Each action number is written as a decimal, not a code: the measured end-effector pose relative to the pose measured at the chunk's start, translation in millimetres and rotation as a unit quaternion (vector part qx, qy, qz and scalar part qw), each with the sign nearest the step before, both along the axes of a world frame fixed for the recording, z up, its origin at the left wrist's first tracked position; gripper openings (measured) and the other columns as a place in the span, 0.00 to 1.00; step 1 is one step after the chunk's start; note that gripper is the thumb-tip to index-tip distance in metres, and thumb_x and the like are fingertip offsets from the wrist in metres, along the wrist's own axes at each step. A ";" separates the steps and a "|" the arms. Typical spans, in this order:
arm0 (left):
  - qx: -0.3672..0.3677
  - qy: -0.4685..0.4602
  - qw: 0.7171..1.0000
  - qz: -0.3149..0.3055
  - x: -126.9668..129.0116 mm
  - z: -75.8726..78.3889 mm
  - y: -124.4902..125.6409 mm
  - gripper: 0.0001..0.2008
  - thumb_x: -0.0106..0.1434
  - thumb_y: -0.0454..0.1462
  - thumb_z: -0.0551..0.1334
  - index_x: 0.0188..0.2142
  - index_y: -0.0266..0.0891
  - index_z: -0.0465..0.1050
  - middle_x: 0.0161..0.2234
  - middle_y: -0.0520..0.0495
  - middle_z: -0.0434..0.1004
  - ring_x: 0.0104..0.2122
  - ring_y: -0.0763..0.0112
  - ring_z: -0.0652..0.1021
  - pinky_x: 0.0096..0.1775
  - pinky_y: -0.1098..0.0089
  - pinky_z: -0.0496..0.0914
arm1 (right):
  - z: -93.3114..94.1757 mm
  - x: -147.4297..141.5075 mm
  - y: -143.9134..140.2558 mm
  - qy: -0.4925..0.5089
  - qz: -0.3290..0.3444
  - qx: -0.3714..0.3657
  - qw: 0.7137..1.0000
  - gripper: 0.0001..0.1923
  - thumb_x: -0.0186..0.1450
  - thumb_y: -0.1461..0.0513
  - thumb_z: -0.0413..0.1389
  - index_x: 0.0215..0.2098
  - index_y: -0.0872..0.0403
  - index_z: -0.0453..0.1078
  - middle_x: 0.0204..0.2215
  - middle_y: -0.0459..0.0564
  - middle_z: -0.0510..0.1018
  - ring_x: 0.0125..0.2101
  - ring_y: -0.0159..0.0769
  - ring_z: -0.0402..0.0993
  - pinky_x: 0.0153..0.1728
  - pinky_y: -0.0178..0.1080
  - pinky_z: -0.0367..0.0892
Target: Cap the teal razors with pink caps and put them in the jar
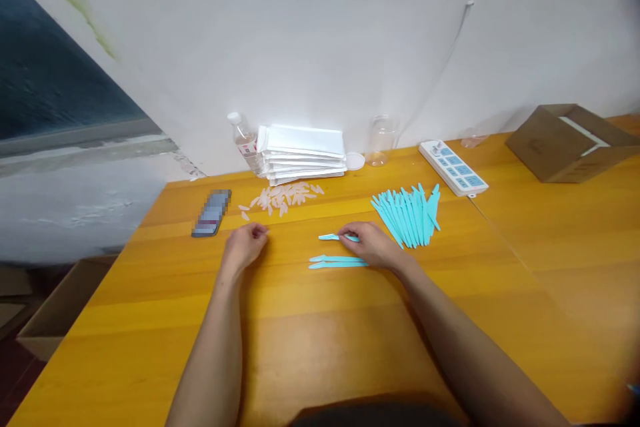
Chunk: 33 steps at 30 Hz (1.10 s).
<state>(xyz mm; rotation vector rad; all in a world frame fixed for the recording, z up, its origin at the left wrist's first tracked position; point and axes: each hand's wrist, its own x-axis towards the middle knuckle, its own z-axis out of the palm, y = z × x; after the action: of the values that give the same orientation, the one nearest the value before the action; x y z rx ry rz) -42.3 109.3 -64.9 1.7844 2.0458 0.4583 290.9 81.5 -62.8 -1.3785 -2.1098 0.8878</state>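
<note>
Between the thumb and fingers of my right hand is a teal eyebrow razor, its blade end pointing left. Two more teal eyebrow razors lie side by side on the table just below that hand, which covers their right ends. My left hand is closed in a pinch to the left; whatever it holds is too small to make out. Small translucent blade caps lie scattered beyond my left hand. To the right, a fanned pile of teal eyebrow razors rests on the table.
Along the wall stand a plastic bottle, a stack of white packets, and a clear jar beside its round lid. A phone lies left, a power strip right. Cardboard boxes are at far right and lower left.
</note>
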 end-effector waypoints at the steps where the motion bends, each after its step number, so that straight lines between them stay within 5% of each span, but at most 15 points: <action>1: -0.005 -0.071 0.997 -0.026 9.1 -2.5 -3.2 0.15 0.59 0.45 0.63 0.40 0.39 0.80 0.36 0.43 0.83 0.36 0.58 0.80 0.40 0.64 0.70 | -0.2 0.5 1.4 0.006 0.001 -0.008 1.000 0.12 0.68 0.59 0.53 0.41 0.53 0.79 0.41 0.51 0.84 0.41 0.42 0.79 0.42 0.39 0.69; 5: -0.019 -0.223 0.967 -0.118 43.2 -9.3 -12.2 0.22 0.62 0.52 0.61 0.41 0.37 0.79 0.38 0.44 0.83 0.39 0.59 0.79 0.43 0.65 0.70 | -4.4 3.2 4.3 0.036 -0.006 -0.028 0.999 0.12 0.68 0.58 0.54 0.40 0.53 0.79 0.41 0.51 0.84 0.41 0.42 0.80 0.42 0.39 0.69; 11: -0.014 -0.366 0.921 -0.134 63.4 -8.2 -23.7 0.18 0.64 0.50 0.63 0.42 0.38 0.73 0.36 0.47 0.77 0.35 0.70 0.75 0.39 0.71 0.69 | -9.4 4.5 1.8 0.060 -0.019 -0.015 0.998 0.13 0.68 0.57 0.53 0.40 0.53 0.79 0.39 0.50 0.85 0.38 0.39 0.79 0.37 0.36 0.69; 15: -0.058 -0.502 0.856 -0.109 66.3 -10.8 -26.5 0.20 0.63 0.48 0.66 0.48 0.38 0.72 0.32 0.50 0.74 0.29 0.74 0.73 0.34 0.72 0.70 | -8.2 3.1 0.2 0.055 -0.022 -0.012 0.998 0.13 0.68 0.58 0.54 0.40 0.53 0.79 0.39 0.49 0.85 0.37 0.39 0.79 0.38 0.36 0.68; 20: -0.075 -0.568 0.819 -0.034 66.9 -18.1 -22.9 0.20 0.56 0.46 0.72 0.43 0.37 0.73 0.36 0.47 0.79 0.30 0.74 0.77 0.38 0.69 0.75 | -8.1 3.6 0.0 0.056 -0.020 -0.010 0.998 0.13 0.68 0.57 0.53 0.40 0.53 0.79 0.40 0.50 0.84 0.38 0.39 0.79 0.39 0.36 0.69; 25: -0.104 -0.569 0.815 -0.047 68.1 -20.2 -23.7 0.20 0.56 0.45 0.73 0.43 0.35 0.76 0.37 0.44 0.82 0.33 0.70 0.80 0.41 0.66 0.76 | -9.9 4.3 1.1 0.060 -0.014 -0.009 0.998 0.13 0.68 0.58 0.54 0.40 0.54 0.79 0.39 0.51 0.84 0.37 0.38 0.79 0.38 0.36 0.68; 33: -0.068 -0.435 0.887 -0.138 78.4 -15.5 -27.3 0.21 0.60 0.50 0.67 0.43 0.35 0.78 0.37 0.42 0.83 0.36 0.66 0.80 0.46 0.63 0.74 | -9.9 6.7 2.9 0.062 -0.007 -0.019 0.998 0.13 0.68 0.57 0.54 0.40 0.53 0.79 0.39 0.50 0.85 0.37 0.38 0.79 0.38 0.36 0.69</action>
<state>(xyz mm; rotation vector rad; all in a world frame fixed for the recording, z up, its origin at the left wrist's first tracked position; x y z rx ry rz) 36.0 82.1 -80.4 1.3717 1.1498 0.8151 297.5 84.4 -72.7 -1.3194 -1.9986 0.9865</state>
